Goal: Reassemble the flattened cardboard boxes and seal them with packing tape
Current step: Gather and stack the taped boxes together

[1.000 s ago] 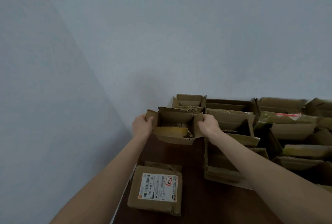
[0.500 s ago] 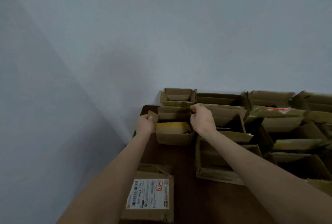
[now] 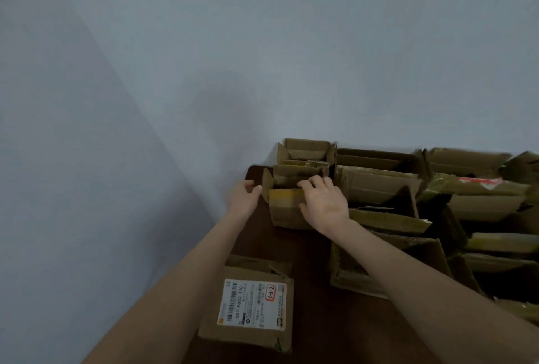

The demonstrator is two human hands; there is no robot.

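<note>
**Small box held between both hands, flaps not yet folded**

A small open box (image 3: 284, 213) is stood on the dark table (image 3: 309, 258), with its mouth upward and its long axis running left to right between the two hands. The right hand (image 3: 325, 204) is laid over the box's near wall. Its fingers are curled over the top edge into the mouth and its thumb is pressed on the front, so that wall is gripped. The left hand (image 3: 243, 197) is set against the raised flap (image 3: 267, 181) at the box's left end; whether the flap is pinched or only touched cannot be told. That flap is nearest the left hand, so it would likely be folded in first. Just right of the box, other open boxes (image 3: 379, 185) are packed close together. Nearer than the box, a labelled box (image 3: 250, 305) is lying.
</note>
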